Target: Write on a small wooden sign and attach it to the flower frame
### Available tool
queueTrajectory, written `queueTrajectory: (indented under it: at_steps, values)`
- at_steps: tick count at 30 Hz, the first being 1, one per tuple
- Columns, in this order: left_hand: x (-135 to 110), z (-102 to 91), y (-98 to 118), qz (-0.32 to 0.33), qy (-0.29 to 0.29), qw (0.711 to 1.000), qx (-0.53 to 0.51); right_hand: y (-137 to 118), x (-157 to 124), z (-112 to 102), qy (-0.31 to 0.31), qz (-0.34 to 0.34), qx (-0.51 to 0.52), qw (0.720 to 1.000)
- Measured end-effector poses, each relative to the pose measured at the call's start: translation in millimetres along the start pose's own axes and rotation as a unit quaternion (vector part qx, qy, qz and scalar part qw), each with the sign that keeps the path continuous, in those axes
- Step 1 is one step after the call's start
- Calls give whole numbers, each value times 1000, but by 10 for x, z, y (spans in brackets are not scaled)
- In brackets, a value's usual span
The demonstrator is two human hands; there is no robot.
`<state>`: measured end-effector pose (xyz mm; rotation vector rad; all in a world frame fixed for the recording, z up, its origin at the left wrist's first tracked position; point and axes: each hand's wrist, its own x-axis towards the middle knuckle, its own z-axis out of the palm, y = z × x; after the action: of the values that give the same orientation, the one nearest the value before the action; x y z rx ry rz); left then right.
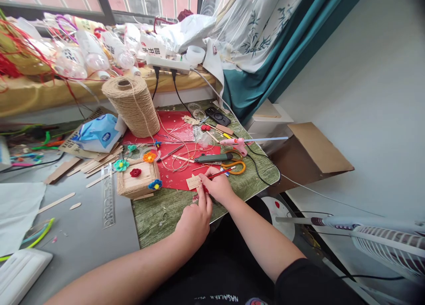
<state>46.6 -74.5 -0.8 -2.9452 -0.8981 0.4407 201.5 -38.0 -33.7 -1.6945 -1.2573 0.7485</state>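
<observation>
My right hand (218,186) clamps a pencil (223,172); my left hand (195,218) touches a card (192,183), grip unclear to me. A flowered box (137,188) sits left on the worktop (154,225); an open carton (312,156) stands beyond its right edge.

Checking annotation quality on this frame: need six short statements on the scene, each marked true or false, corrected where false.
1. The right hand holds a slim red pencil. True.
2. The left hand touches a small pale flat piece. True.
3. The clear plastic ruler lies on the red sheet. False: the ruler lies on the grey surface.
4. The big tan twine spool stands farther from the person than the pale wooden-stick box. True.
5. The flower mid-top on the box is blue. False: it is dark red.
6. The pink plastic glue gun is in the left hand. False: neither hand holds it.
</observation>
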Motion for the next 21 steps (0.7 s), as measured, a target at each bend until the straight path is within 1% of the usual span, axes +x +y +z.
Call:
queueTrajectory:
  at_steps: [5,21]
  values:
    - [0,26,7,-3,6,1000,6,2,-5,7,1,-4,-5,1000]
    - [-12,55,4,3,15,1000,0,18,-20,3,35,-7,-27,999]
